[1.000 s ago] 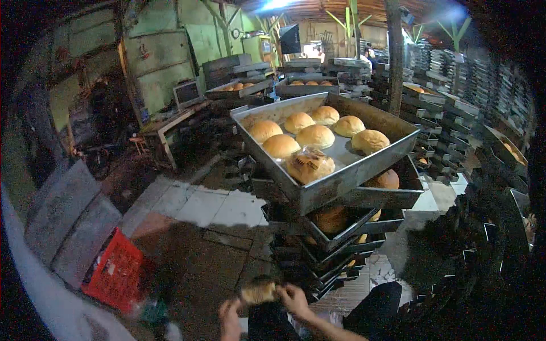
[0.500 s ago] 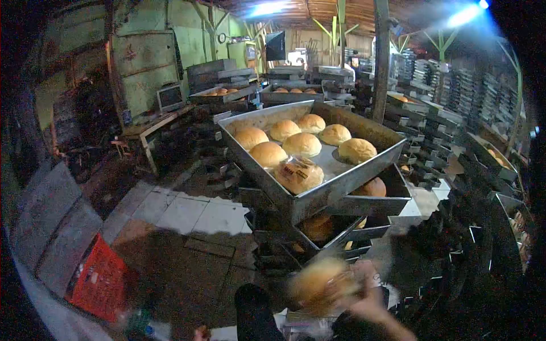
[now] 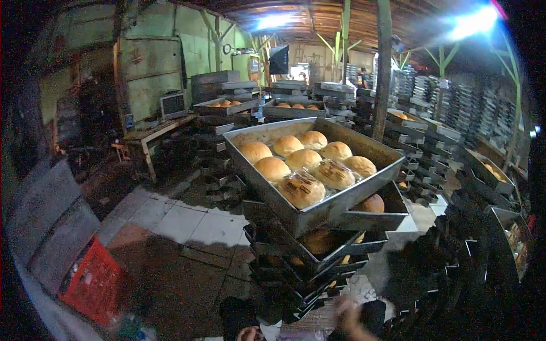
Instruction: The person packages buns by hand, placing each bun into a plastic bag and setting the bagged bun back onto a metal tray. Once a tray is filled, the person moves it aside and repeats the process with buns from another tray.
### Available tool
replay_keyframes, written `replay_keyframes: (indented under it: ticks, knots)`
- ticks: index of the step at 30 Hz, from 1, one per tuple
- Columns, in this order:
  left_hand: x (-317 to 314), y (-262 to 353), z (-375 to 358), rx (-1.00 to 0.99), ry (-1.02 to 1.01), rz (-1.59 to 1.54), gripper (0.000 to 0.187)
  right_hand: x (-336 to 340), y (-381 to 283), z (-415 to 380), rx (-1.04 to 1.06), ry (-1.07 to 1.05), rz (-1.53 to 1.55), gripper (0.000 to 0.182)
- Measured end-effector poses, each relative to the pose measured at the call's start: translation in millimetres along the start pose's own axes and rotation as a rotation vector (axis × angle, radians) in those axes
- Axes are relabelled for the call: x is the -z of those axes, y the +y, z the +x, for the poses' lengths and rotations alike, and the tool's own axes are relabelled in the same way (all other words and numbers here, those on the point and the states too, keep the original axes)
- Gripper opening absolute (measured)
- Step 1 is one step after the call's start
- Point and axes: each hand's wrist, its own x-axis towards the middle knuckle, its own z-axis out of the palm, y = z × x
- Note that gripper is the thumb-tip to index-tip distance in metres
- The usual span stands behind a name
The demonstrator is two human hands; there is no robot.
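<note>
My right hand (image 3: 348, 317) is low at the bottom centre, over my lap and below the tray stack, smeared by motion; its fingers cannot be read. Cut off by the lower edge, my left hand (image 3: 249, 333) shows only curled fingers; what they hold, if anything, is hidden. A pale sheet of clear plastic (image 3: 307, 331) lies between the hands. In front stands a metal tray (image 3: 267, 196) of round buns. Two of them, a wrapped bun (image 3: 301, 190) at the near corner and another wrapped bun (image 3: 334, 174) beside it, are in printed clear bags; several bare buns (image 3: 272, 169) sit behind.
Under the top tray, more trays (image 3: 318, 250) are stacked at angles with buns inside. A red crate (image 3: 91, 281) is at the lower left. A wooden bench (image 3: 151, 133) with a monitor stands farther back. A post (image 3: 382, 74) and tall tray stacks (image 3: 449, 91) rise behind.
The bun that was in my right hand has left it, and a second wrapped bun now sits in the tray's front gap. My right hand is lower; the view has tilted up slightly.
</note>
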Motion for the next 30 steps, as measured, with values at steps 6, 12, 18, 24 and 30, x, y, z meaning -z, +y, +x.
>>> replay_keyframes:
  ticks: [6,12,18,24,30]
  knots:
    - [-33,-85,51,-0.216,-0.109,0.29,0.023,-16,181,-191,0.834,-0.873,-0.503,0.036]
    - [-24,-129,50,-0.453,-0.171,0.702,0.028,0,112,-179,0.728,-0.893,-0.662,0.038]
    - [-26,-60,12,0.085,-0.918,0.013,0.046,2,88,-116,-0.068,-1.41,-0.056,0.061]
    - [-43,-66,10,0.345,-0.836,0.927,0.045,-25,166,-70,0.197,-1.047,0.049,0.046]
    - [-50,-51,-2,0.33,-0.579,0.58,0.031,-25,120,-71,0.418,-0.918,-0.297,0.07]
